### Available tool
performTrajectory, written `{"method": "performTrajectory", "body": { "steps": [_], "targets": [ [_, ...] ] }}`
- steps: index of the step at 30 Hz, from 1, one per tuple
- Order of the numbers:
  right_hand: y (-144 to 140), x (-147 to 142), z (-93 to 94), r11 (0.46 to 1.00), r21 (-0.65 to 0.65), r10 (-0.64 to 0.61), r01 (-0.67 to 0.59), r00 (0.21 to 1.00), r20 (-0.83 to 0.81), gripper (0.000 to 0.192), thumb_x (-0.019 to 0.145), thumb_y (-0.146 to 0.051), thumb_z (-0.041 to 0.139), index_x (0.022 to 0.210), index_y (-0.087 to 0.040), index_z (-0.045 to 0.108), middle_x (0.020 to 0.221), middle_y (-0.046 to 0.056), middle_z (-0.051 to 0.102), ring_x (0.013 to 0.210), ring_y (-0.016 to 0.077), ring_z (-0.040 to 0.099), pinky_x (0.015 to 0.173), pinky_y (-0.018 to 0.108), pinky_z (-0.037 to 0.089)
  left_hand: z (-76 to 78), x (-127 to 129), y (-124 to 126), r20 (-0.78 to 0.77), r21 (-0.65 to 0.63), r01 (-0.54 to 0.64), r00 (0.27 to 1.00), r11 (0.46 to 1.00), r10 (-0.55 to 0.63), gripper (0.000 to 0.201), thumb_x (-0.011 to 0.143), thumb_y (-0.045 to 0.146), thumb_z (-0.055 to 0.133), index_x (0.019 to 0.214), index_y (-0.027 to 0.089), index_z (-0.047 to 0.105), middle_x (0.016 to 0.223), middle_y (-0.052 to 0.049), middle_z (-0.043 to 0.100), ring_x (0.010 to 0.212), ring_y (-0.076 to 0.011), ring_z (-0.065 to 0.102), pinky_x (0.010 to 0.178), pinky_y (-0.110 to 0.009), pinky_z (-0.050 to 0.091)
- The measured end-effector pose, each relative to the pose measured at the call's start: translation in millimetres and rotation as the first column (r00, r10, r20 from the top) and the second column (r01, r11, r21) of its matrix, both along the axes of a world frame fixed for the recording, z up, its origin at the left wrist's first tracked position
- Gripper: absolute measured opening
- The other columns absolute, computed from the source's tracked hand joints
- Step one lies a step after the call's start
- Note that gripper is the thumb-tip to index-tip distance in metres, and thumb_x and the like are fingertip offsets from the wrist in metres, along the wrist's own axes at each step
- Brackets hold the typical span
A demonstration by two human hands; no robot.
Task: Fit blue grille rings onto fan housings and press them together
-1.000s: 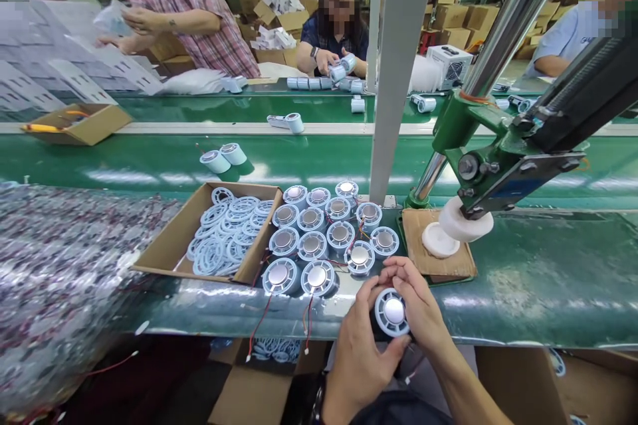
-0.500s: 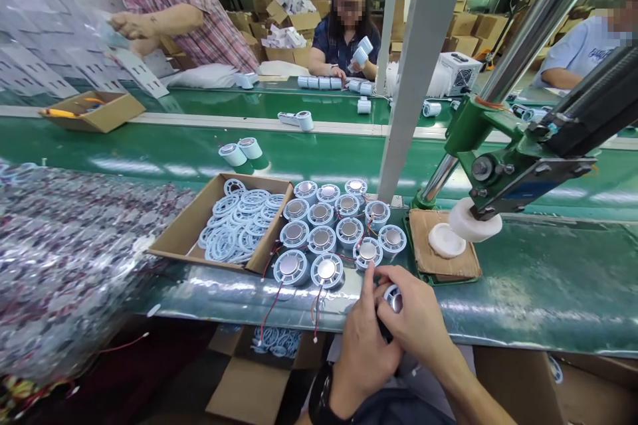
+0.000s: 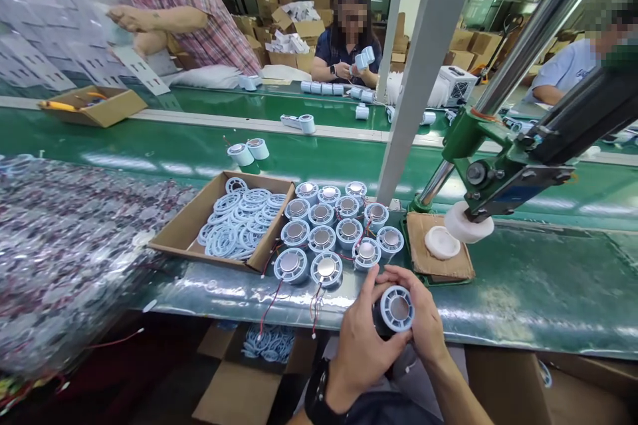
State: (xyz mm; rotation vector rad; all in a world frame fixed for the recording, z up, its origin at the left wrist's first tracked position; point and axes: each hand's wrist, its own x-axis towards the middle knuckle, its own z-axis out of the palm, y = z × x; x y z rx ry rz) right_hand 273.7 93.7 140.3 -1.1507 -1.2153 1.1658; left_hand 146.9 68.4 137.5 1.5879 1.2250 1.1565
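Observation:
Between my two hands is a round unit with a light-blue spoked ring, a silver disc in its centre and a dark side. My left hand [image 3: 359, 339] wraps its left and lower side. On the other side my right hand [image 3: 426, 320] curls its fingers round the top and right edge. The round unit [image 3: 397, 309] has its disc face turned up toward me, above the bench's front edge. Just beyond my fingertips stand several similar round units [image 3: 326, 268] in rows, some with thin red and dark wires trailing.
Left of the rows sits a cardboard tray [image 3: 174, 231] of loose blue rings. A green lever press [image 3: 483, 169] with a white pad [image 3: 468, 222] stands at right, over a white round seat [image 3: 442, 242]. A grey post [image 3: 423, 60] rises behind. Co-workers sit across the green conveyor [image 3: 194, 153].
My right hand has shifted right and uncovered the round unit, whose ringed face now shows fully between my hands. The view has shifted slightly.

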Motion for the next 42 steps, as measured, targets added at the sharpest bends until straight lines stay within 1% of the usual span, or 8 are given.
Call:
{"method": "performTrajectory", "body": {
  "steps": [6,11,16,20,24,27,33,42],
  "targets": [
    [-10.7,6.8,-14.0,1.0,0.0,0.003,-0.003,0.981,-0.195,0.06,0.094,-0.071,0.048,0.108,-0.019,0.075,0.108,0.012,0.079,0.103,0.0277,0.074,0.095,0.04,0.057,6.6,4.4,-11.6,-0.15,0.341,-0.056,0.982,0.939,0.113,0.117,0.065,0.002,0.084,0.158,0.029,0.021,0.128,-0.008,0.073,0.124,-0.03,0.065,0.106,-0.046,0.054],
    [-20.3,10.0,-8.7,0.999,0.008,0.048,-0.048,0.955,-0.293,0.06,0.095,-0.071,0.046,0.108,-0.02,0.075,0.109,0.012,0.078,0.103,0.029,0.073,0.097,0.044,0.056,25.1,11.0,-22.5,-0.239,0.454,-0.041,0.957,0.89,0.166,0.115,0.064,0.004,0.085,0.159,0.024,0.024,0.122,-0.008,0.076,0.119,-0.0298,0.065,0.102,-0.042,0.056],
    [-33.1,23.5,12.0,0.982,0.054,0.188,-0.181,0.917,-0.351,0.063,0.086,-0.073,0.06,0.121,-0.021,0.072,0.126,0.013,0.073,0.118,0.0314,0.067,0.106,0.044,0.051,22.3,12.3,-34.3,-0.177,0.343,-0.031,0.979,0.939,0.097,0.107,0.072,0.011,0.084,0.159,0.029,0.024,0.129,-0.007,0.073,0.125,-0.0281,0.064,0.111,-0.043,0.05],
    [-51.1,43.7,18.3,0.919,0.039,0.391,-0.393,0.89,-0.233,0.083,0.079,-0.066,0.075,0.149,-0.027,0.051,0.152,0.012,0.053,0.138,0.0323,0.053,0.117,0.045,0.041,11.0,8.8,-44.1,-0.077,0.293,0.05,0.997,0.955,-0.028,0.079,0.089,0.024,0.072,0.157,0.03,0.032,0.137,-0.01,0.069,0.14,-0.0303,0.054,0.119,-0.049,0.041],
    [-61.2,56.8,13.1,0.908,0.169,0.391,-0.384,0.92,-0.008,0.072,0.093,-0.054,0.067,0.156,-0.03,0.042,0.159,0.011,0.04,0.15,0.0305,0.037,0.125,0.044,0.028,17.0,15.1,-53.3,0.051,0.231,0.135,0.987,0.964,-0.15,0.065,0.096,0.043,0.061,0.156,0.028,0.039,0.166,-0.012,0.037,0.155,-0.0389,0.026,0.123,-0.057,0.03],
    [-60.9,59.9,12.2,0.871,0.262,0.405,-0.415,0.909,0.094,0.061,0.098,-0.04,0.062,0.155,-0.032,0.04,0.155,0.012,0.037,0.145,0.0268,0.042,0.121,0.039,0.035,29.2,27.4,-55.0,0.17,0.142,0.103,0.977,0.984,-0.127,0.072,0.095,0.061,0.054,0.158,0.03,0.036,0.172,-0.009,0.02,0.157,-0.0413,0.018,0.124,-0.058,0.028],
    [-54.1,63.3,15.7,0.83,0.398,0.379,-0.391,0.919,0.114,0.039,0.101,-0.023,0.053,0.139,-0.031,0.044,0.14,0.011,0.043,0.134,0.0212,0.049,0.112,0.033,0.046,39.3,54.5,-43.8,0.094,0.093,-0.052,0.995,0.994,0.043,0.046,0.099,0.053,0.053,0.131,0.023,0.066,0.143,-0.012,0.059,0.134,-0.0336,0.055,0.112,-0.047,0.047],
    [-31.6,67.4,6.7,0.826,0.363,0.435,-0.431,0.897,0.078,0.042,0.096,-0.014,0.053,0.135,-0.028,0.046,0.137,0.01,0.046,0.133,0.0227,0.049,0.114,0.035,0.044,35.5,80.6,-28.8,0.083,-0.045,-0.444,0.891,0.895,0.446,0.059,0.102,0.061,0.04,0.104,0.018,0.081,0.122,-0.012,0.073,0.118,-0.0283,0.065,0.106,-0.039,0.05]
  ]
}}
